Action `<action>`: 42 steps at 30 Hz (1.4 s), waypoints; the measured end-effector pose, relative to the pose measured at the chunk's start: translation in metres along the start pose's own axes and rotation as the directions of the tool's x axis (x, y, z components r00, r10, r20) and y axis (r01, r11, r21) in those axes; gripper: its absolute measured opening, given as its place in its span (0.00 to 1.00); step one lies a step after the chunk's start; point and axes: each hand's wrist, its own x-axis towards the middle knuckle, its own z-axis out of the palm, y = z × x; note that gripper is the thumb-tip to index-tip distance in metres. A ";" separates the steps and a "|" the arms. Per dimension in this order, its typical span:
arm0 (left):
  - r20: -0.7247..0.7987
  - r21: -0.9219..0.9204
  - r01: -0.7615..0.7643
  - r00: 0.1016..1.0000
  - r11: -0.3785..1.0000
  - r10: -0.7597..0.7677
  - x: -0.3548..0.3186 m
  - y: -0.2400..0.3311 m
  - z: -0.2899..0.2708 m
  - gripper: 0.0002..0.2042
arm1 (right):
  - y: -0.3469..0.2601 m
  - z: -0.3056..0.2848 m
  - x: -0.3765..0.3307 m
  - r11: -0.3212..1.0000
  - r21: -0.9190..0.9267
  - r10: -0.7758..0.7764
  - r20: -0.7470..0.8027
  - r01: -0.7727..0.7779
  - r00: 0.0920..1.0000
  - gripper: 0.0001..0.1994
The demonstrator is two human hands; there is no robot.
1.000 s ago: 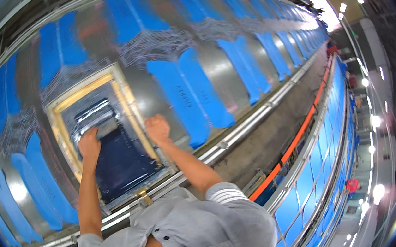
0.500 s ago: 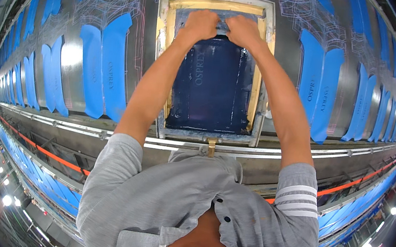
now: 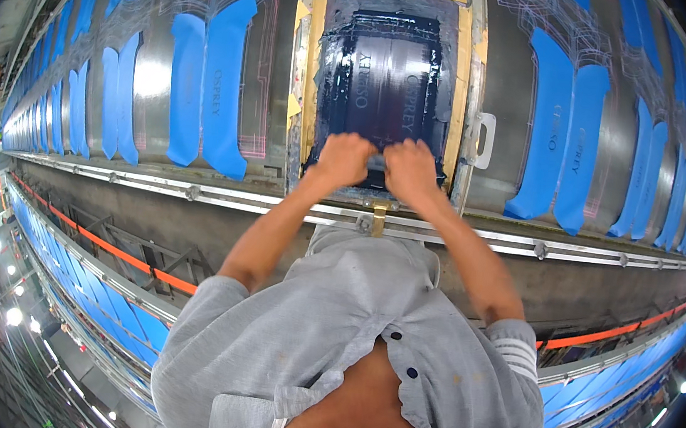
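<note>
In front of me a framed printing screen (image 3: 294, 142) lies on the long table, its mesh coated in dark blue ink (image 3: 380, 59). My left hand (image 3: 343, 162) and my right hand (image 3: 411, 171) are side by side near the screen's near end. Both are closed, knuckles up, round a squeegee (image 3: 376, 172), of which only a small grey stretch shows between them; the rest is hidden under my hands. Dark lettering shows through the mesh beyond my hands, and thick ink lies along the mesh's far edge and sides.
Blue fabric pieces (image 3: 227, 85) lie in pairs on the grey table to the left and more blue pieces (image 3: 581, 147) to the right. A white handle (image 3: 484, 141) sticks out from the frame's right side. A metal rail (image 3: 277, 205) with a brass-coloured stop (image 3: 378, 219) runs along the near edge.
Both hands have come toward me with the squeegee, from the screen's far end to its near end. My elbows have bent, and more lettering shows on the mesh.
</note>
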 end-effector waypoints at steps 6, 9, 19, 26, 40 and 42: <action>0.012 0.077 0.099 0.995 0.992 -0.100 0.177 -0.053 -0.100 0.13 | 0.079 -0.087 0.161 0.985 -0.166 0.031 -0.089 -0.046 0.996 0.09; -0.082 0.095 0.064 0.995 0.993 -0.056 0.228 -0.068 -0.119 0.20 | 0.116 -0.102 0.209 0.989 -0.128 0.053 -0.173 -0.076 0.983 0.09; -0.090 0.030 0.008 0.996 1.000 -0.006 0.065 -0.013 -0.033 0.10 | 0.036 -0.029 0.060 0.990 -0.136 -0.053 -0.077 0.043 0.996 0.10; -0.067 -0.083 -0.014 0.998 0.996 0.008 -0.026 0.017 0.010 0.11 | -0.012 0.011 -0.027 0.999 -0.051 -0.015 -0.050 0.013 0.999 0.09; -0.147 0.099 -0.017 0.989 0.995 0.031 0.239 -0.082 -0.108 0.16 | 0.124 -0.099 0.214 0.992 -0.103 0.066 -0.090 -0.075 0.994 0.10; -0.147 0.158 -0.019 0.988 0.987 0.043 0.219 -0.071 -0.103 0.16 | 0.114 -0.087 0.198 0.987 -0.142 0.053 -0.161 -0.076 0.986 0.09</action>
